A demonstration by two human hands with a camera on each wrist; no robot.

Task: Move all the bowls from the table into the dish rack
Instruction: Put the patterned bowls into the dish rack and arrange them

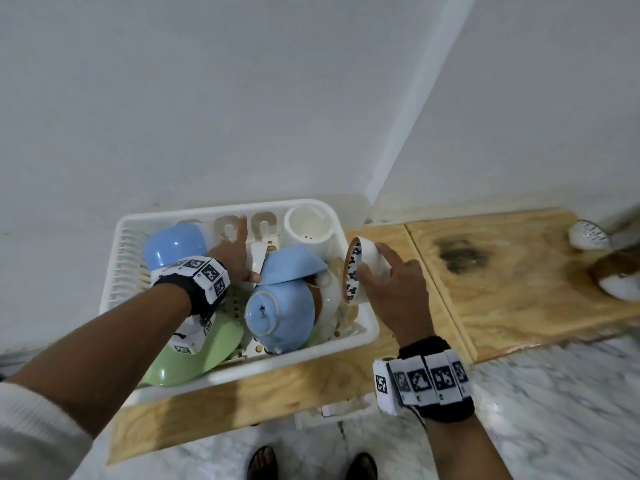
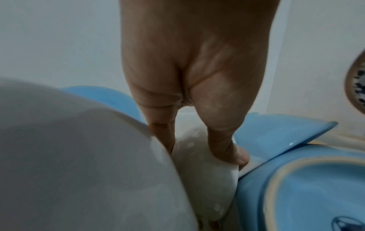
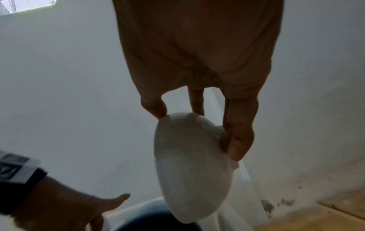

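Two hands: right hand grips round patterned bowl (glossy).

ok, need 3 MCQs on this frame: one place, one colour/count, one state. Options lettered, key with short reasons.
1. Where is the patterned bowl?
A. flat on the wooden table
B. held on edge at the dish rack's right rim
C. under the green dish

2. What colour is the footed bowl lying overturned at the rack's front?
A. blue
B. red
C. black

3. What is the left hand doing?
A. hanging idle off the table
B. holding a white dish in the rack
C. lifting the green dish

Key:
1 B, the right hand grips it tilted over the dish rack edge.
2 A, its base is light blue.
3 B, the left wrist view shows fingers on the white dish.
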